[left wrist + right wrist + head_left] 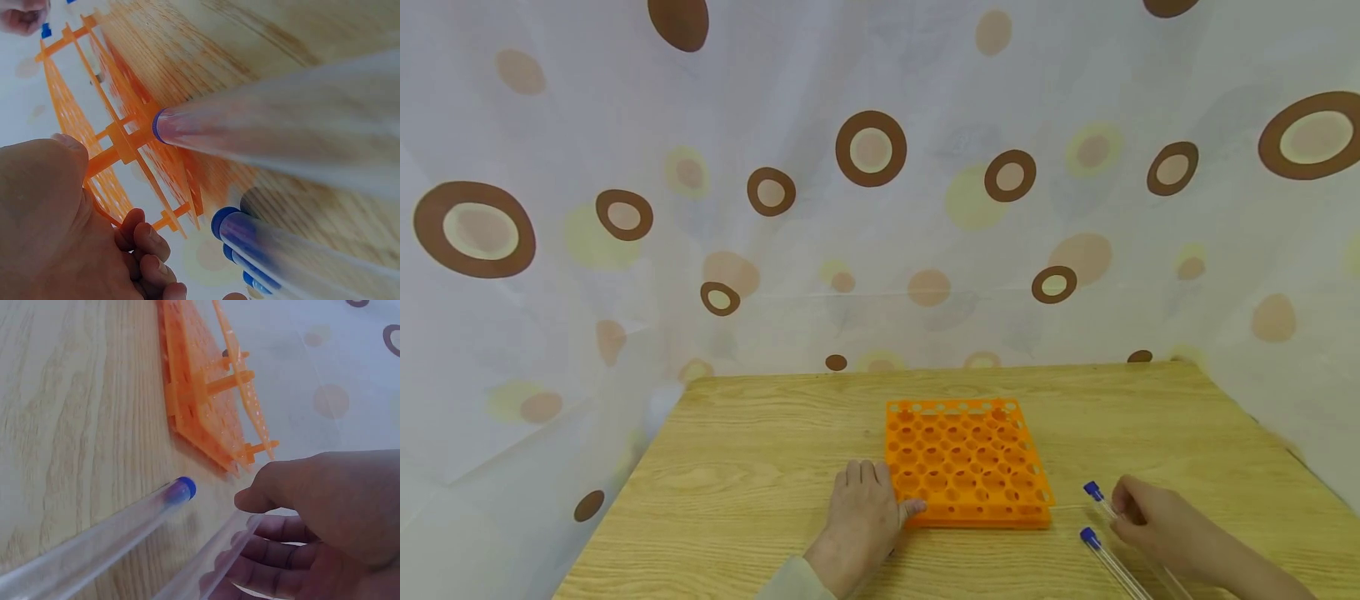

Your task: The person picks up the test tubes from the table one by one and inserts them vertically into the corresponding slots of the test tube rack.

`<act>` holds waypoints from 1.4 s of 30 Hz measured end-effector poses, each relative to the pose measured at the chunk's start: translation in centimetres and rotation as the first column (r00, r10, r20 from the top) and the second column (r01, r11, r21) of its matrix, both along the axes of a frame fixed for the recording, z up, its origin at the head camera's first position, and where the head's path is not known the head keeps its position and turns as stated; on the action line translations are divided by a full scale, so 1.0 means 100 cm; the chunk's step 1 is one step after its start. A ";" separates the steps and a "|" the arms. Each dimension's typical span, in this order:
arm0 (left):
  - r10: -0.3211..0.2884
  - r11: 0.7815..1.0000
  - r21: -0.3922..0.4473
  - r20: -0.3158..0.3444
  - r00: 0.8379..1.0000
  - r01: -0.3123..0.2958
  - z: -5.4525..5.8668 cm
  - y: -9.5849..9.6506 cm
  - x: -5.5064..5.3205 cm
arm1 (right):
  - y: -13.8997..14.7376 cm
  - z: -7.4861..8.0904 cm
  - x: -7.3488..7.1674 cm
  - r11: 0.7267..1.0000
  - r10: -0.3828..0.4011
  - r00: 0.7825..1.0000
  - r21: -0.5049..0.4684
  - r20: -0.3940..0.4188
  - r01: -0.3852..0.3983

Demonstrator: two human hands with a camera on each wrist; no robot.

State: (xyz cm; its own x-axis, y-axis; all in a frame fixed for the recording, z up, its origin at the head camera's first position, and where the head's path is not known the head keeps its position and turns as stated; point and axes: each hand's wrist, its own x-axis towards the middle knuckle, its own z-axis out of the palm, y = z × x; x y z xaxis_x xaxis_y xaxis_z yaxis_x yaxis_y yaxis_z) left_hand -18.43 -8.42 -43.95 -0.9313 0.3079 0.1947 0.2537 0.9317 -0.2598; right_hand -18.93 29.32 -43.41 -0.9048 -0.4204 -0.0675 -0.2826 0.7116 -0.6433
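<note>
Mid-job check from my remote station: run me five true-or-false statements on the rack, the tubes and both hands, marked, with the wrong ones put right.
1. The left hand holds the orange rack at a near corner. True.
2. Both hands are on the orange rack. False: the right hand holds a blue-capped tube apart from it.
3. The orange rack is full of tubes. False: no tube shows standing in it in the head view.
4. A second tube lies on the wooden table beside the right hand. True.
5. That second tube has a red cap. False: its cap is blue.
</note>
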 end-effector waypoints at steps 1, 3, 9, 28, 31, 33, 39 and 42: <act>-0.002 1.000 -0.001 -0.004 1.000 0.002 0.000 0.000 0.000 | -0.001 0.002 0.000 1.000 0.001 1.000 -0.011 -0.001 -0.001; -0.003 1.000 0.000 -0.009 1.000 0.003 0.001 0.000 0.001 | -0.004 0.005 0.000 1.000 0.006 1.000 -0.030 -0.016 -0.007; -0.002 1.000 -0.005 -0.014 1.000 0.002 0.002 0.000 0.002 | -0.016 0.018 0.002 0.997 0.000 0.997 -0.079 -0.082 -0.006; 0.010 0.999 0.033 0.072 0.997 -0.012 0.002 0.000 -0.001 | -0.047 0.045 0.005 0.962 -0.141 0.954 -0.263 -0.265 0.070; 0.009 0.999 0.037 0.064 0.998 -0.011 0.002 0.000 -0.001 | -0.048 0.047 0.006 0.952 -0.132 0.955 -0.301 -0.267 0.048; 0.010 0.999 0.037 0.060 0.998 -0.013 0.002 0.000 -0.001 | -0.050 0.048 0.006 0.945 -0.124 0.956 -0.327 -0.266 0.031; 0.012 0.999 0.042 0.045 0.999 -0.013 0.000 0.000 -0.002 | -0.056 0.053 0.008 0.914 -0.116 0.949 -0.406 -0.294 -0.014; 0.012 0.999 0.044 0.037 0.999 -0.014 -0.001 0.000 -0.001 | -0.061 0.055 0.008 0.898 -0.124 0.930 -0.438 -0.345 -0.043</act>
State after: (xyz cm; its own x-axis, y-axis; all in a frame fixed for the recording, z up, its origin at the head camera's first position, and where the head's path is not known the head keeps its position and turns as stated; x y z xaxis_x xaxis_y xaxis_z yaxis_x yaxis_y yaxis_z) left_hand -18.57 -8.47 -44.09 -0.9419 0.2876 0.1738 0.2501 0.9454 -0.2092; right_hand -18.16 23.26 -37.88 -0.8483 -0.2936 0.4406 -0.5278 0.4022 -0.7482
